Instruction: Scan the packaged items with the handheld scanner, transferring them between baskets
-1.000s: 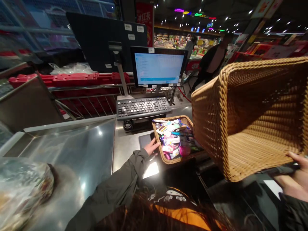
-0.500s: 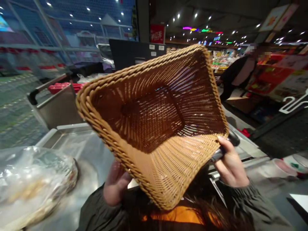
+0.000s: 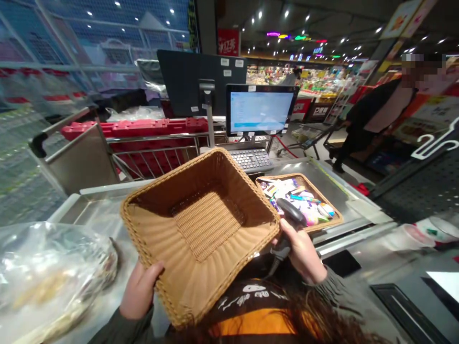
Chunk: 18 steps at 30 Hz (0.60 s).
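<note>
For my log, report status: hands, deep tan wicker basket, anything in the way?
Left hand gripping basket; right hand at its corner, holding black handheld scanner. Basket tilted. Scanner partly hides shallow tan wicker tray of goods.

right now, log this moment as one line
left hand: grips tilted basket by rim; right hand: holds scanner at same basket's corner; filled basket: on counter; monitor: lit

A single view: the camera is worn on the person's head, looking forward and down over the steel checkout counter point(image 3: 103, 205). The wicker basket point(image 3: 206, 229), left hand point(image 3: 139, 289) and right hand point(image 3: 303, 251) sit at close range, low in frame. The wearer's orange-and-black garment point(image 3: 251, 322) enters at the bottom edge. The lit screen point(image 3: 261, 112) stands farther off; ceiling lights point(image 3: 286, 13) mark the distant top.
</note>
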Motion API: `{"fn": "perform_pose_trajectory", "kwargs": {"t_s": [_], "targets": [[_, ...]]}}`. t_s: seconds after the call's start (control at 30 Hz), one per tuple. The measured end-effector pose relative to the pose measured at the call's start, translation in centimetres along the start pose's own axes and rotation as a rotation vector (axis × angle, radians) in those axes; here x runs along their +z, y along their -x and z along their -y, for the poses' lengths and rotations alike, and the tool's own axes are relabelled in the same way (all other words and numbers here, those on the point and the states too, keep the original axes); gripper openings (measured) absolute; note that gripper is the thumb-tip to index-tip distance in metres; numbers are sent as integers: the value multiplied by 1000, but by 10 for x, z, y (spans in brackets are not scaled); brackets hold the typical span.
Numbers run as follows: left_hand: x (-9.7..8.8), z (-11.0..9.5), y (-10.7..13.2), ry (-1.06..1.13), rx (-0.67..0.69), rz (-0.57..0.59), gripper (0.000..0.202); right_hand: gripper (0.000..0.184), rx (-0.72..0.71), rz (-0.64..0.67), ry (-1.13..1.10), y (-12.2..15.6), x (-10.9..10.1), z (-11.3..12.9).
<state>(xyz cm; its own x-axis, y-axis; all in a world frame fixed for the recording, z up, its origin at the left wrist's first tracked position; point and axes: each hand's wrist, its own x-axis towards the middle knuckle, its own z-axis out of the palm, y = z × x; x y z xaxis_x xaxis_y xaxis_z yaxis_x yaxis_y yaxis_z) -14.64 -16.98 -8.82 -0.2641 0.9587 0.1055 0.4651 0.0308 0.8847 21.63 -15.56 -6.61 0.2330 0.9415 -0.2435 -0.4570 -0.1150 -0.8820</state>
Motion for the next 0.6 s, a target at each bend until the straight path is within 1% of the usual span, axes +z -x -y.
{"fn": "perform_pose_trajectory", "kwargs": {"t_s": [0.07,0.1,0.13,0.17,0.2,0.23,0.3,0.37,0.43,0.5,0.6], "targets": [[-1,28,-9,-8,-65,23,29,47,-117,-91,182,-8,-21,14],[0,40,-15,-12,-114,51,33,47,-157,-118,337,-13,-32,24],[4,49,-22,-12,-158,98,39,46,-165,-141,400,-18,-44,35],[9,56,-30,-8,-194,152,47,44,-165,-150,484,-24,-54,46],[16,61,-39,0,-212,217,54,45,-187,-159,757,-29,-64,57],[26,64,-47,-1,-215,298,61,45,-190,-168,871,-35,-72,66],[46,65,-63,-22,-193,336,70,42,-187,-187,1016,-47,-83,80],[66,65,-76,-38,-168,358,74,38,-218,-237,1157,-59,-88,85],[80,67,-87,-69,-151,394,75,35,-258,-277,1273,-71,-88,84],[88,70,-97,-113,-152,424,75,32,-287,-269,1361,-82,-85,80],[94,73,-110,-172,-195,413,74,32,-314,-227,1467,-97,-77,71]]}}
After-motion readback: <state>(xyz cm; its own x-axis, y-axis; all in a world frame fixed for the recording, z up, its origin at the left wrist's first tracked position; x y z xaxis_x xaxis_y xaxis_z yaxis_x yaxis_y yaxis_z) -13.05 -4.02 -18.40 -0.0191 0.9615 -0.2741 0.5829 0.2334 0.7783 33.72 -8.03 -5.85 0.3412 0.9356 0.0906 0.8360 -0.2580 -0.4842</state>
